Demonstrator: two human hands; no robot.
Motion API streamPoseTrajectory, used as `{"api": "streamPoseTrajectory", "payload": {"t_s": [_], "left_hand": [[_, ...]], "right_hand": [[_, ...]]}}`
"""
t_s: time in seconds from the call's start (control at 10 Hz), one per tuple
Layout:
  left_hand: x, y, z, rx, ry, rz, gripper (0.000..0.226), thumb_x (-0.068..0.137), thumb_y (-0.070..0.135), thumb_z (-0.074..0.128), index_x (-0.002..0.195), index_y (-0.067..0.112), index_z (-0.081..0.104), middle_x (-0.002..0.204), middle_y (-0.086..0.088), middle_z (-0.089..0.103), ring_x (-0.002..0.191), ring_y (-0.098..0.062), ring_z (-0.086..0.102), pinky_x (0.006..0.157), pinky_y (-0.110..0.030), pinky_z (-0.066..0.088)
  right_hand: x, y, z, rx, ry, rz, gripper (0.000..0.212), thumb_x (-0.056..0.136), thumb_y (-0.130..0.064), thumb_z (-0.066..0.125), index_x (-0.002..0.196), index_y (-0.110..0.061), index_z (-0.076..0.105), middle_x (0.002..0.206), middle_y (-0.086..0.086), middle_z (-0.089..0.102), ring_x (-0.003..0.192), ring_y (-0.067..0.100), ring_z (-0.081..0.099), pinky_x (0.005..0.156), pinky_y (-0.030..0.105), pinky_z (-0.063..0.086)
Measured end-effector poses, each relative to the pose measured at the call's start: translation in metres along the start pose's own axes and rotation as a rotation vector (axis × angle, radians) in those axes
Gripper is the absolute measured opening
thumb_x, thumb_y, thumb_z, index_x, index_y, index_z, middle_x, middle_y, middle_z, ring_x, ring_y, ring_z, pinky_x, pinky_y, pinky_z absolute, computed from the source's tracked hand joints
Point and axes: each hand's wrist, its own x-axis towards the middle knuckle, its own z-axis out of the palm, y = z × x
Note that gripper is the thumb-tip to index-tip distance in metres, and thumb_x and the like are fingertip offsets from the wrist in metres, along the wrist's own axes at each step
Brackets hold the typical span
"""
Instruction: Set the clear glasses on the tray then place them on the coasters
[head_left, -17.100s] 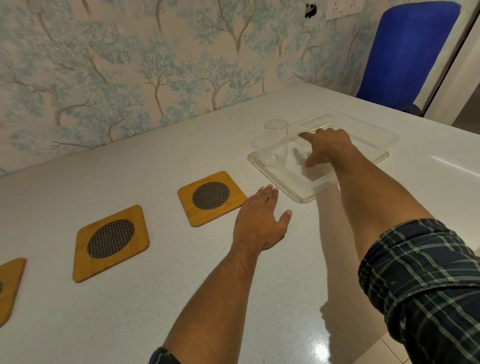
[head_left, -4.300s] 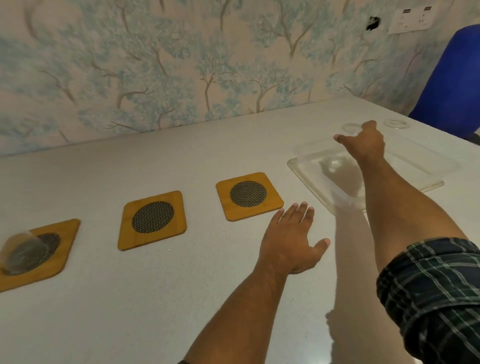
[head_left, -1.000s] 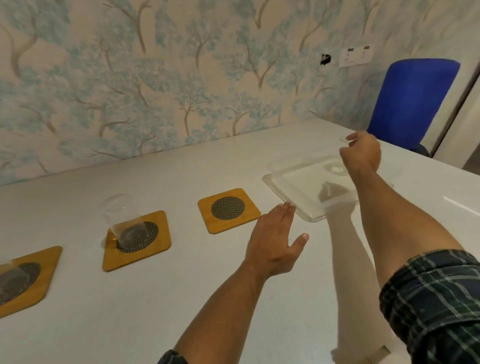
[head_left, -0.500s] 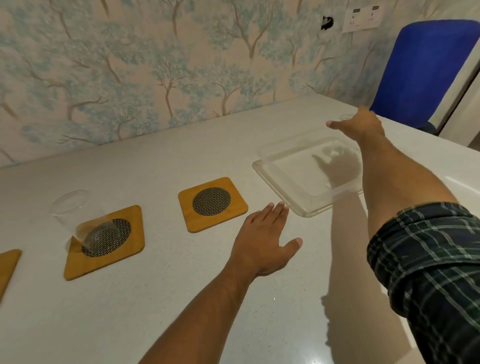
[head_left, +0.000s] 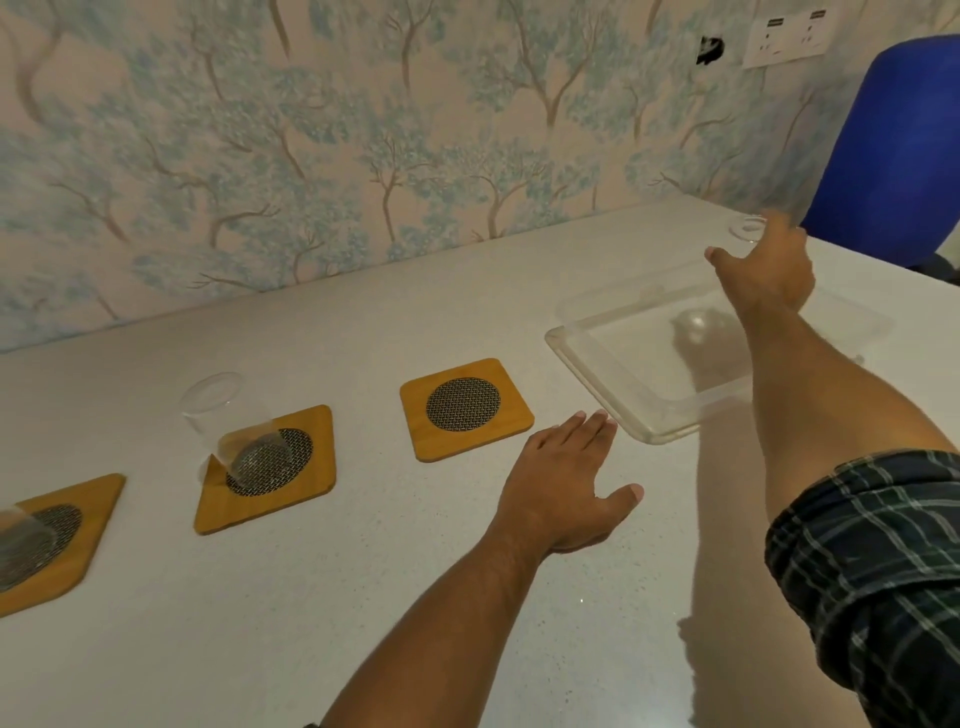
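Observation:
Three bamboo coasters with dark mesh centres lie in a row on the white table. The left coaster (head_left: 57, 540) bears a clear glass (head_left: 18, 535) cut off by the frame edge. A second clear glass (head_left: 228, 421) stands on the middle coaster (head_left: 301, 483). Nothing stands on the right coaster (head_left: 465, 408). The clear plastic tray (head_left: 618, 395) holds no glass. My right hand (head_left: 766, 270) stretches over the tray, fingers spread, right beside a third clear glass (head_left: 750, 228) beyond the tray's far edge. My left hand (head_left: 566, 483) rests flat and open near the right coaster.
A blue chair (head_left: 904, 145) stands past the table's far right corner. The tree-patterned wall runs along the table's back edge, with a white socket plate (head_left: 784, 31) high on the right. The table edge is near on the right.
My right hand has stayed stretched over the tray by the far glass, its thumb now spread wider. My left hand has stayed flat on the table.

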Motion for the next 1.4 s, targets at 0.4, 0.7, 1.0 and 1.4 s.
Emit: {"api": "streamPoseTrajectory", "payload": {"t_s": [0.4,0.7,1.0,1.4], "left_hand": [[0.012,-0.052,0.013,-0.008,0.034,-0.176,0.071,0.103,0.052,0.042,0.158,0.008,0.038,0.163,-0.008,0.041,0.149,-0.025,0.037,0.124,-0.038,0.027],[-0.059,-0.075,-0.006,0.162,0.098,-0.133,0.051,0.103,0.049,0.039,0.136,0.018,0.061,0.141,-0.002,0.064,0.126,-0.023,0.057,0.108,-0.04,0.041],[-0.142,-0.141,-0.066,0.216,0.435,-0.493,0.057,0.1,0.052,0.039,0.141,0.014,0.051,0.141,-0.009,0.06,0.126,-0.032,0.057,0.106,-0.044,0.046],[-0.226,-0.167,-0.116,0.219,0.268,-0.81,0.088,0.102,0.066,0.024,0.164,0.005,0.009,0.173,-0.012,0.007,0.16,-0.025,0.008,0.128,-0.04,0.012]], "right_hand": [[-0.131,-0.105,0.118,0.42,-0.362,-0.389,0.079,0.079,-0.061,0.074,0.145,-0.026,0.048,0.124,0.003,0.06,0.109,0.018,0.06,0.084,0.029,0.046],[-0.174,-0.056,0.11,0.385,-0.519,-0.351,0.078,0.077,-0.054,0.081,0.142,-0.025,0.049,0.124,0.003,0.063,0.113,0.022,0.06,0.087,0.033,0.047],[-0.172,-0.042,0.059,0.266,-0.418,-0.343,0.076,0.079,-0.054,0.078,0.143,-0.026,0.047,0.131,0.005,0.062,0.118,0.025,0.059,0.093,0.039,0.049],[-0.198,-0.109,0.026,0.222,-0.279,-0.518,0.082,0.081,-0.059,0.072,0.149,-0.026,0.04,0.144,0.011,0.053,0.128,0.034,0.053,0.102,0.048,0.045]]}}
